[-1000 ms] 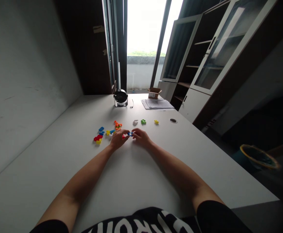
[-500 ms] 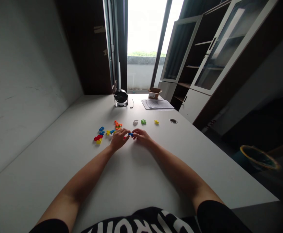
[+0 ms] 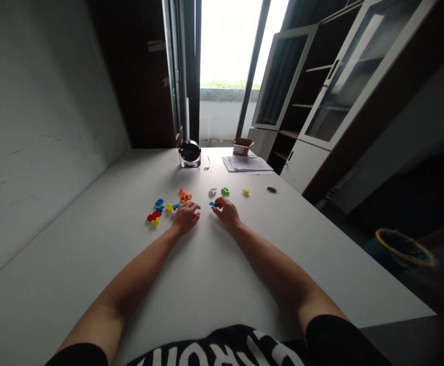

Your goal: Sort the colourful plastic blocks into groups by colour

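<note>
Between the fingertips of my right hand [image 3: 227,211] is a small blue plastic block [image 3: 213,204], just above the white table. My left hand [image 3: 185,216] rests on the tabletop with thumb and fingers apart, and a bit of red piece [image 3: 195,215] shows by its thumb. Left of it lie loose pieces: orange blocks [image 3: 184,195], blue pieces [image 3: 159,202], red blocks [image 3: 154,216], and yellow ones [image 3: 155,222]. Some pieces are partly hidden behind the left hand. Beyond my right hand sit a white piece [image 3: 212,192], a green piece [image 3: 225,191] and a yellow piece [image 3: 245,192], spaced out in a row.
At the far end of the white table [image 3: 206,274] stand a round black device on a silver stand [image 3: 189,154] and an open cardboard box [image 3: 242,146]. Papers [image 3: 247,163] lie before the box. A round cable hole [image 3: 272,190] is at the right edge. A wall borders the left.
The blue block has moved right and slightly away with my right hand. My left hand has let go of it and drawn a little to the left, its fingers apart.
</note>
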{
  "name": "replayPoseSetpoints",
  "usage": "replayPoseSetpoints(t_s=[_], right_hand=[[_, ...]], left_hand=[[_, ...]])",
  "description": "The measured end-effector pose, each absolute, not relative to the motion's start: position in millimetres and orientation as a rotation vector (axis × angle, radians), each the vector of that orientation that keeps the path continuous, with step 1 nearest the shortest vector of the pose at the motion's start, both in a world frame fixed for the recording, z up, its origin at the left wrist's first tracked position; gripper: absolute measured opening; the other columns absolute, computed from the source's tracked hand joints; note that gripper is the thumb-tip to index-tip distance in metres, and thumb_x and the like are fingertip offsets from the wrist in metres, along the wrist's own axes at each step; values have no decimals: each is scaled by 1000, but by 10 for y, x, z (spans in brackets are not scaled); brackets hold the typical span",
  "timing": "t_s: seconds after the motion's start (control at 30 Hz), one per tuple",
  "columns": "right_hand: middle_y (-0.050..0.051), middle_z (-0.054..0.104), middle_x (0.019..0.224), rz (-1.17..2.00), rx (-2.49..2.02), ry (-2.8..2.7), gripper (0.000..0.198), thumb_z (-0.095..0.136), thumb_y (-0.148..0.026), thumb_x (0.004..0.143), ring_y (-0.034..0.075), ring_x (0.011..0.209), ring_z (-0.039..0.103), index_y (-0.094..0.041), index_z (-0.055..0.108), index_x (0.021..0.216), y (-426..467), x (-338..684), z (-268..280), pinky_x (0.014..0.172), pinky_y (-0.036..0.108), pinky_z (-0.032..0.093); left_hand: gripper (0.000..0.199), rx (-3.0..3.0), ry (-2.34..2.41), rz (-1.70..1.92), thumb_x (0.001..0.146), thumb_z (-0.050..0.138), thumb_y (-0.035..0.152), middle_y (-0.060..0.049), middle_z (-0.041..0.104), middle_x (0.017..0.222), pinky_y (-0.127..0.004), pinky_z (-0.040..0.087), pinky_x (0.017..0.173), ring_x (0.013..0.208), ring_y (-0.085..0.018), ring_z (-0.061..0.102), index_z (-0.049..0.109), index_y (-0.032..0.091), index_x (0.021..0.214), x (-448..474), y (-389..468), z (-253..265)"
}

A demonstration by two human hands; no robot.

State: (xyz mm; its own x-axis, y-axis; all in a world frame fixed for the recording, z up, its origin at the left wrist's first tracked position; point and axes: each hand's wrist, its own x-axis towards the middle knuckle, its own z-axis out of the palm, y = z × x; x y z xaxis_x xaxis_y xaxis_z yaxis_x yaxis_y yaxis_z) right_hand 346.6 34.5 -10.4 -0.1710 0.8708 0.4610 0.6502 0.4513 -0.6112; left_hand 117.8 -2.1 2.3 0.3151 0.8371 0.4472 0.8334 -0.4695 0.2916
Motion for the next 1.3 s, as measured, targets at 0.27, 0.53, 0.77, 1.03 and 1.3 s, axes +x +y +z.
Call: replayPoseSetpoints(t_s=[0.27, 0.53, 0.77, 1.03, 1.3], right_hand=[[8, 63, 103, 150, -1511, -2074, 18, 69, -28, 88, 23, 98, 56, -21, 66, 104, 432, 3519, -123, 83, 31, 43], [8, 66, 109, 207, -1499, -2089, 16, 63, -26, 94, 22, 107, 55, -23, 69, 108, 404, 3518, -99, 89, 31, 43], [9, 65, 119, 178, -1509, -2138, 25, 63, -30, 94, 24, 112, 54, -23, 69, 117, 400, 3508, -98, 94, 32, 42], [8, 68, 122, 186, -1489, -2159, 28, 59, -34, 97, 24, 114, 55, -24, 67, 122, 412, 3515, -99, 97, 32, 42], [7, 67, 124, 194, -1491, -2154, 28, 61, -32, 96, 23, 115, 56, -25, 67, 122, 398, 3496, -97, 98, 32, 43]], left_hand=[[18, 2520, 1630, 798, 92, 59, 25, -5, 68, 117, -43, 42, 107, 116, -26, 58, 71, 26, 105, 1179, -39, 57], [18, 2460, 1732, 774, 93, 58, 26, -7, 67, 118, -44, 37, 111, 118, -27, 55, 72, 26, 103, 1173, -30, 44], [18, 2437, 1802, 764, 92, 57, 23, -8, 66, 118, -47, 34, 111, 119, -28, 53, 71, 25, 104, 1153, -13, 21], [20, 2427, 1765, 723, 91, 56, 20, -8, 66, 118, -45, 37, 107, 120, -28, 53, 70, 26, 103, 1153, -20, 39], [18, 2480, 1789, 707, 93, 55, 23, -8, 65, 118, -43, 36, 108, 118, -26, 52, 70, 25, 103, 1148, -27, 40]])
